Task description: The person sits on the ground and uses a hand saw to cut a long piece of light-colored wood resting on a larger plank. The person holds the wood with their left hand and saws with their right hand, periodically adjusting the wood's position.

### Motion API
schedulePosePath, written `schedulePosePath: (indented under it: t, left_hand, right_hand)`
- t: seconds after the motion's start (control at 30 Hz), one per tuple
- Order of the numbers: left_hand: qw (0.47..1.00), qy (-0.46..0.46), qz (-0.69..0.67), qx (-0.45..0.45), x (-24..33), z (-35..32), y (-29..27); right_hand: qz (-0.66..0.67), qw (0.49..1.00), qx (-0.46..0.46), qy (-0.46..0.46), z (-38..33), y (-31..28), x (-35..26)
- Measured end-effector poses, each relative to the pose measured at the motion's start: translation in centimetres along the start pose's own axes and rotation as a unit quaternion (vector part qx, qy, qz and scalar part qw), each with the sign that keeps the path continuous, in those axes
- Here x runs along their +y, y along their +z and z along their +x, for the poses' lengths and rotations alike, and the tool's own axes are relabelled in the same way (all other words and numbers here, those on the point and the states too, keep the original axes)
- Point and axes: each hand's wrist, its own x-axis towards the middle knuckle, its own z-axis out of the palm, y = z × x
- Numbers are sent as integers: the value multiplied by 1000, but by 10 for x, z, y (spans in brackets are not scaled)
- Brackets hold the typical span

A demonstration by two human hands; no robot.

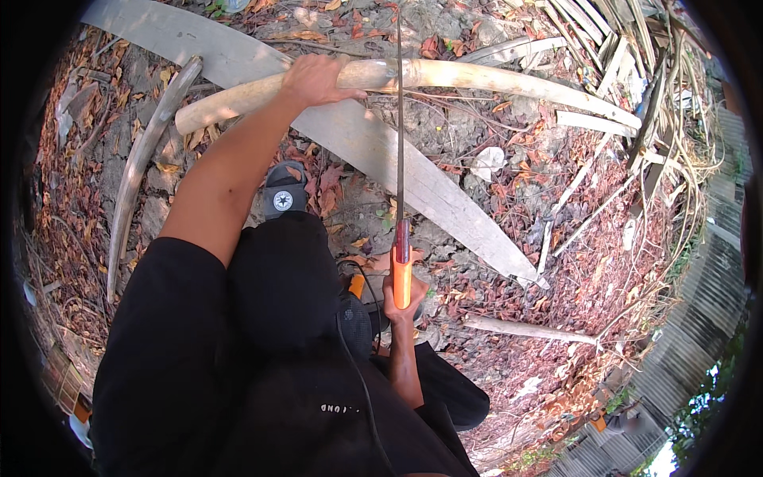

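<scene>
A pale bamboo pole (pixel 485 79) lies crosswise in front of me, over a long grey plank. Pressing down on its left half, my left hand (pixel 315 79) has its fingers wrapped over the top. My right hand (pixel 405 296), nearer my body, grips the orange handle of a handsaw (pixel 403 280). The saw's thin blade points straight away from me, seen edge-on, and crosses the pole just right of a node, a short way right of my left hand. Whether the teeth have cut into the bamboo I cannot tell.
The grey plank (pixel 445 203) slants under the pole. At left lies a curved branch (pixel 147 163); at right, a short stick (pixel 528 327) and a heap of split strips (pixel 612 48). Dry leaves cover the ground. Corrugated sheets (pixel 691 294) stand beyond. My sandalled foot (pixel 284 191) is beside the plank.
</scene>
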Motion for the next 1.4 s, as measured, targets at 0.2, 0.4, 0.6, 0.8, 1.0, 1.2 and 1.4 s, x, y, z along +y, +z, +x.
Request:
schedulePosePath:
  t: [0.2, 0.4, 0.6, 0.8, 1.0, 1.2, 1.4]
  left_hand:
    - [1000, -14, 3, -6, -2, 13, -12]
    - [999, 13, 11, 38, -11, 9, 5]
    - [1000, 11, 9, -17, -2, 11, -10]
    - [998, 50, -20, 15, -9, 1, -21]
    - [990, 114, 24, 84, -16, -8, -14]
    - [990, 136, -10, -48, 11, -21, -39]
    - [983, 84, -145, 71, 1, -58, 6]
  right_hand:
    - [-30, 999, -14, -31, -66, -23, -14]
    - [-54, 999, -6, 5, -27, -15, -13]
    - [2, 1000, 9, -4, -38, 1, -17]
    - [164, 975, -23, 150, -20, -55, -22]
    - [-12, 998, -12, 68, 52, -104, -191]
    - [204, 975, 35, -83, 98, -110, -185]
    - [-69, 990, 78, -99, 57, -92, -151]
